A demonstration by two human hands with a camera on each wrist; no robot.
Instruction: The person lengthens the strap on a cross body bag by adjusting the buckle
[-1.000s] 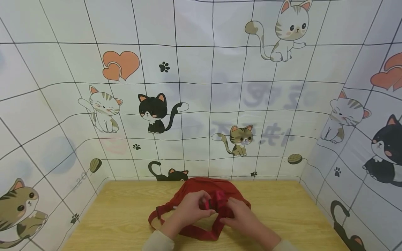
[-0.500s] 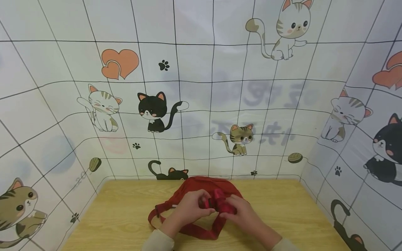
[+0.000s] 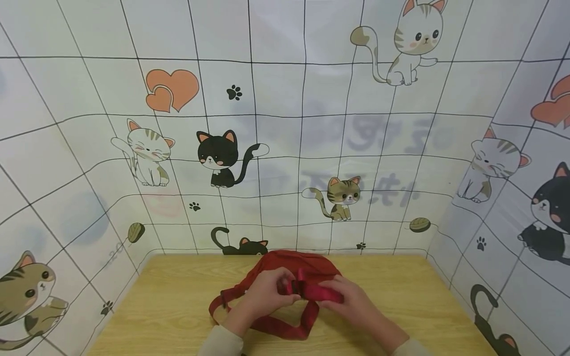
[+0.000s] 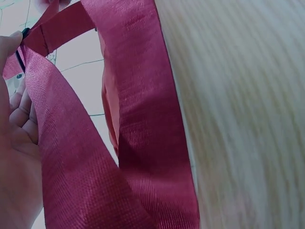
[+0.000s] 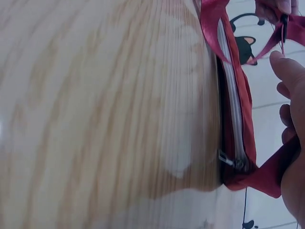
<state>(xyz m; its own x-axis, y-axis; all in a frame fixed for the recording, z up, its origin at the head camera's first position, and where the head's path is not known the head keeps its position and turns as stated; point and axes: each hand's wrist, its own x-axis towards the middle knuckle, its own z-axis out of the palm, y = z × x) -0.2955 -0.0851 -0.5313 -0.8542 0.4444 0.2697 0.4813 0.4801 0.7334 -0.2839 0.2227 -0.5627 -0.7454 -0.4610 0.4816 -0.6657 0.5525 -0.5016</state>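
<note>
Presently: one red bag (image 3: 307, 262), laid on the wooden table (image 3: 392, 296), at 12 o'clock from the hands and partly screened by them; long axis roughly 9 to 3 o'clock. Its zip (image 5: 233, 102) shows in the right wrist view.

One red strap (image 3: 327, 293), raised off the table between the hands; its bright held length runs roughly 9 to 3 o'clock, the right end dipping slightly towards 4.

One small black fitting (image 3: 297, 287), at the left end of that length; exact form too small to tell.

Left hand (image 3: 267, 292): at 9 o'clock of the fitting, thumb and fingers pinching the strap there; the nearer hand.

Right hand (image 3: 352, 300): at 3 o'clock, fingers and thumb gripping the strap's bright length, farther from the fitting.

Hands: apart, facing each other across the fitting. Judged decisive: the line from hand to hand, which nearly matches the strap's long axis.

Lower loop (image 3: 282, 330): on the table, towards 6 o'clock, between the forearms.
</note>
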